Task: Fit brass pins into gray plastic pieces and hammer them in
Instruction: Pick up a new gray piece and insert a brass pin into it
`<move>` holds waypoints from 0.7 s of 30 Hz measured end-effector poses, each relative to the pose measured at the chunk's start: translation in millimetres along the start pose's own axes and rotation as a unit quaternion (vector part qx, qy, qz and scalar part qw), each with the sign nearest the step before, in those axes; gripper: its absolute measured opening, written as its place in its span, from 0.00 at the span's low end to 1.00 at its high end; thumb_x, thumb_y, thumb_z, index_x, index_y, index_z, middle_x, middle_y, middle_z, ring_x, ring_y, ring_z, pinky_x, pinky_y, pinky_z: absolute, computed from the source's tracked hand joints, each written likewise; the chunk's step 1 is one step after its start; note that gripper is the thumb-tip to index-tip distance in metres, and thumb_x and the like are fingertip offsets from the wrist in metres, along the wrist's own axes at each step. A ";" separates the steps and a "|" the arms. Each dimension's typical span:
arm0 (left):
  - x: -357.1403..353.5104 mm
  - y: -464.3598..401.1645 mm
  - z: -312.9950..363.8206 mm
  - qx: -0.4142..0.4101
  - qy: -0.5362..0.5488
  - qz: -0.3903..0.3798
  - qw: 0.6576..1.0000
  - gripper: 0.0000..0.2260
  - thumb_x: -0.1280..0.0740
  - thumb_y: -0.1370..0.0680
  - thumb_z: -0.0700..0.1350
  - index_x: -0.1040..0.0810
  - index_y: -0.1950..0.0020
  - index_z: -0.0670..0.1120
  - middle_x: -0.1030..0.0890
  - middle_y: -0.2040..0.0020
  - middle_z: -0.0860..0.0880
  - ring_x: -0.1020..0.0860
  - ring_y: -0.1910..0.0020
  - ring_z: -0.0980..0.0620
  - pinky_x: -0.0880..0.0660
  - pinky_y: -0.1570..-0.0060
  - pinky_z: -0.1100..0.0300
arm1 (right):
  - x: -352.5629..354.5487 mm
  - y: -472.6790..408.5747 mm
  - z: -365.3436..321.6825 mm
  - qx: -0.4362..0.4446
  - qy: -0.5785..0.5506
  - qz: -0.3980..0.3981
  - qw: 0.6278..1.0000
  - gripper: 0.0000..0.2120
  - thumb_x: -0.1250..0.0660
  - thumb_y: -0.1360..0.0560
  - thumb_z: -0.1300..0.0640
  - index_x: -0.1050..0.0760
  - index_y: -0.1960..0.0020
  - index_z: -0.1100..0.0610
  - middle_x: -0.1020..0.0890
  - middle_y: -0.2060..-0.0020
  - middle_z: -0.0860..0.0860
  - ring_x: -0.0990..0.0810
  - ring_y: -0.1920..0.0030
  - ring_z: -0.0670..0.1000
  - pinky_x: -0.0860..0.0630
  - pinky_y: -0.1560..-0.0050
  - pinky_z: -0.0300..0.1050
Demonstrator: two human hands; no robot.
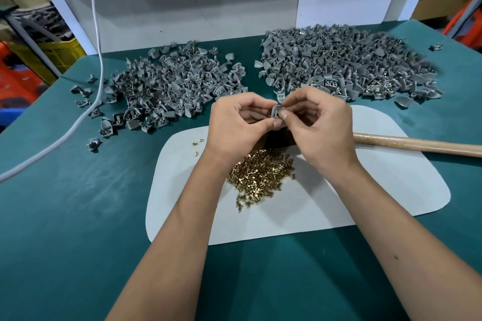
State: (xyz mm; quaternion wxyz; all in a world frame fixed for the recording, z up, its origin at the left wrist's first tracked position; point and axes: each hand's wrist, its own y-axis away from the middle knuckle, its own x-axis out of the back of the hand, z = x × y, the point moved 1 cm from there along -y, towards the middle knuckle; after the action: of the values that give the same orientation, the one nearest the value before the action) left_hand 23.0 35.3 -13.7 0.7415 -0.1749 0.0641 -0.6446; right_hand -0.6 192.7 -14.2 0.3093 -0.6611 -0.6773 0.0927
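Nearest the camera, two bare forearms reach forward over a green table (65, 229). Between them a heap of brass pins (260, 174) lies on a white mat (365, 190); three loose pins (196, 146) sit apart near the mat's left edge.

Above the heap the two hands meet over a dark block (277, 140) that is mostly hidden beneath them. The left hand (240, 122) has its fingers curled, thumb and forefinger pinching a single gray piece (276, 112) from the left. The right hand (317, 118) pinches the same piece from the right with thumb and forefinger, its other fingers loosely curled. Whether a pin is already in the piece cannot be told.

A wooden handle (417, 144) lies across the mat's right edge, running off to the right; its head is hidden behind the right hand.

Farther back are two heaps of gray pieces: a left pile (169, 86) and a larger right pile (339, 62), the latter showing glints of brass in some parts. A white cable (97, 60) curves down across the table on the left. A white panel (182, 2) stands behind.
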 end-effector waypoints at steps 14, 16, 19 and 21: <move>3.9 -0.5 -5.2 0.016 0.066 -0.043 0.997 0.08 0.27 0.24 0.34 0.15 0.47 0.44 0.12 0.55 0.44 0.15 0.60 0.49 0.17 0.55 0.59 | 11.2 -2.7 -3.4 0.125 0.121 -0.012 0.985 0.04 0.26 0.25 0.63 0.15 0.51 0.58 0.15 0.57 0.49 0.20 0.55 0.43 0.25 0.48 0.33; 3.7 -0.9 -5.5 0.017 0.066 -0.046 0.997 0.08 0.27 0.23 0.35 0.15 0.46 0.43 0.13 0.55 0.43 0.15 0.59 0.49 0.16 0.53 0.58 | 10.8 -2.7 -2.1 0.126 0.128 -0.012 0.984 0.03 0.26 0.25 0.63 0.15 0.51 0.60 0.15 0.57 0.50 0.20 0.55 0.44 0.26 0.48 0.32; 4.3 -1.7 -5.9 0.004 0.051 -0.042 0.998 0.15 0.24 0.27 0.33 0.17 0.42 0.40 0.13 0.51 0.40 0.14 0.54 0.48 0.17 0.47 0.55 | 9.5 -3.4 -1.0 0.122 0.128 -0.010 0.984 0.03 0.27 0.24 0.63 0.16 0.51 0.60 0.16 0.57 0.49 0.21 0.55 0.43 0.26 0.49 0.31; 4.2 -2.0 -6.4 -0.005 0.051 -0.034 0.998 0.19 0.23 0.30 0.31 0.17 0.41 0.40 0.13 0.50 0.40 0.15 0.53 0.49 0.18 0.46 0.57 | 9.0 -3.4 -0.8 0.106 0.118 -0.007 0.987 0.03 0.27 0.24 0.63 0.16 0.51 0.60 0.16 0.57 0.49 0.21 0.55 0.43 0.26 0.50 0.32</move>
State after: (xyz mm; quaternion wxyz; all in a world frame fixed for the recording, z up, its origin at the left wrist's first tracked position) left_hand 19.8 29.8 -18.5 0.7139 -0.1479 0.0991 -0.6772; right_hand -2.5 200.6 -9.1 0.4556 -0.6262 -0.6272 0.0834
